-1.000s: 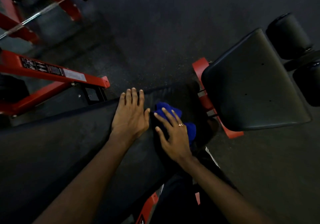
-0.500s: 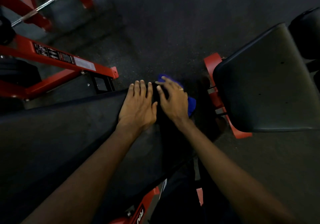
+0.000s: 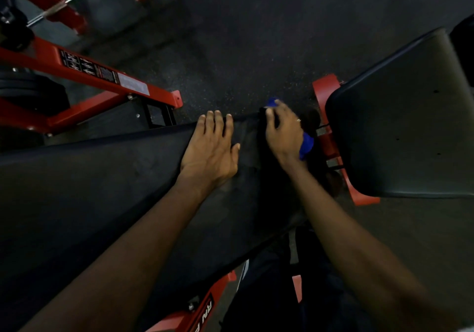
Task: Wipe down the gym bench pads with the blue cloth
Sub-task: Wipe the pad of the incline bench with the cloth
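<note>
Right hand [image 3: 282,134] went from flat on top to curled over the far end of the long pad [image 3: 77,190], gripping the cloth [image 3: 306,146] bunched under it. Left hand [image 3: 210,149] stays flat, fingers straight, just left of it. So the end edge is being wiped. The seat pad [image 3: 397,126], right of the right hand, is probably next. The label [image 3: 102,71] beyond the left hand is too blurred to read. Lower frame [image 3: 223,284] shows "RN", the rest cut off.

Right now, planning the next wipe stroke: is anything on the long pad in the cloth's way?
Yes: the left hand lies flat on the long pad, just beside the blue cloth held by the right hand.
</note>
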`<state>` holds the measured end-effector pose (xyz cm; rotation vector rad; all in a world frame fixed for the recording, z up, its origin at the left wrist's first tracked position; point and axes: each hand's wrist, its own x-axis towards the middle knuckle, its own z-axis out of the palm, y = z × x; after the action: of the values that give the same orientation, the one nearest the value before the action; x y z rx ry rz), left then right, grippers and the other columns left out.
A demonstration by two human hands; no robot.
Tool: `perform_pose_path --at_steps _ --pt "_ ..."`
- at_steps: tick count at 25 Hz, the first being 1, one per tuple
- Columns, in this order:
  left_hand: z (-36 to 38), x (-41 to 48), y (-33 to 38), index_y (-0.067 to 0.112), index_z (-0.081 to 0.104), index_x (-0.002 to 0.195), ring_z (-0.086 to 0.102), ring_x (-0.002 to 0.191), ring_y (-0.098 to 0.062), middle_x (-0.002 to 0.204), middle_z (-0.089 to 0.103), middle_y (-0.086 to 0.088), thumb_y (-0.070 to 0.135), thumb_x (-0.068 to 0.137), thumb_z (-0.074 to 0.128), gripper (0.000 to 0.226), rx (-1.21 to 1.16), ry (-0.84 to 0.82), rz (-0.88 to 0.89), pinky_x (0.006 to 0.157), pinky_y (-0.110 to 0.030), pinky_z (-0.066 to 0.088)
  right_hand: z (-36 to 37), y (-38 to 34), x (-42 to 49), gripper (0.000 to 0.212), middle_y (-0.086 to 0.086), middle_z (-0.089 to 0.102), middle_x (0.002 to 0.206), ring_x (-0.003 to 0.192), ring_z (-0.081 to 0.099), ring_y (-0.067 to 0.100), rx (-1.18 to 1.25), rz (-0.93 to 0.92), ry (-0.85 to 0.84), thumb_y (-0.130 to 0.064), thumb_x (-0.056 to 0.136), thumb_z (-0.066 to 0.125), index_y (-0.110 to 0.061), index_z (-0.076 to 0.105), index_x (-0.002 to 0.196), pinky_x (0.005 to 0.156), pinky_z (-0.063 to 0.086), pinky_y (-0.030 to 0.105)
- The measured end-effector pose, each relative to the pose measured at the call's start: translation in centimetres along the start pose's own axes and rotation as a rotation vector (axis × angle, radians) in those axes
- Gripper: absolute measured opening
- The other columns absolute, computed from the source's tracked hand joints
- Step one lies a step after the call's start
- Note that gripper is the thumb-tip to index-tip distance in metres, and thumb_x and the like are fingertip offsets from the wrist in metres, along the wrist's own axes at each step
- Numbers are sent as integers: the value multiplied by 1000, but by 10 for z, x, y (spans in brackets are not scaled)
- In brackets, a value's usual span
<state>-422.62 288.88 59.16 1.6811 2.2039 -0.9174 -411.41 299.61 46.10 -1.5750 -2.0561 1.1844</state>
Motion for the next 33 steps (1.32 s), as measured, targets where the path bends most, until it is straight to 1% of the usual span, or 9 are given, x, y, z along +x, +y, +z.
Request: perform_pose_path --at_steps 5,7,11,13,16,19,21,28,33 --pt "-1 0 0 0 13 159 23 150 -42 162 22 -29 44 102 16 72 -2 2 4 125 -51 15 -10 -20 -70 38 4 51 153 139 51 19 135 -430 -116 -27 100 57 -19 64 136 116 37 27" --pt "0 0 0 0 15 159 24 149 -42 161 24 -29 46 102 18 73 -2 16 -4 124 -51 17 -7 5 -32 38 4 51 153 137 53 20 46 -371 -87 -31 101 54 -22 65 135 113 42 30" --pt "-1 -1 0 0 13 159 23 150 -41 162 22 -28 46 104 17 72 -3 13 8 124 -51 16 -6 54 43 44 2 50 152 137 49 24 -40 68 -57 -45 97 43 -26 65 131 109 44 49" --pt "-1 -1 -1 0 13 159 22 151 -41 162 21 -28 46 104 16 72 -9 13 6 125 -50 16 -3 47 48 44 1 50 152 136 49 28 -50 172 -34 -44 98 44 -23 65 131 107 44 52" --pt "0 -1 0 0 12 160 21 151 -41 163 20 -28 46 103 18 73 -9 11 -1 125 -51 15 -4 1 -18 39 3 57 146 134 54 24 14 -53 -5 -41 100 49 -20 67 128 110 45 46" --pt "0 1 1 0 11 160 20 151 -41 163 20 -29 46 102 16 73 2 2 -5 125 -51 14 -19 -15 -104 40 1 50 154 140 49 18 123 -353 -131 -33 101 55 -21 62 138 117 37 32" --pt "0 1 2 1 11 160 21 151 -41 162 20 -28 46 103 15 73 8 10 -7 125 -51 15 -23 3 -93 42 0 45 157 141 48 19 90 -428 -162 -32 101 56 -22 59 142 114 41 36" --pt "0 -2 -1 1 10 160 20 151 -40 163 20 -27 47 104 12 73 18 6 -6 125 -50 15 -4 38 10 43 -5 43 157 141 43 23 23 152 -14 -49 98 45 -34 60 136 106 45 55" --pt "1 1 0 1 7 160 16 153 -39 164 17 -26 46 104 15 73 -8 14 -12 126 -49 11 -13 3 -92 38 0 53 151 137 51 22 53 -123 29 -37 99 54 -26 65 134 112 42 38"
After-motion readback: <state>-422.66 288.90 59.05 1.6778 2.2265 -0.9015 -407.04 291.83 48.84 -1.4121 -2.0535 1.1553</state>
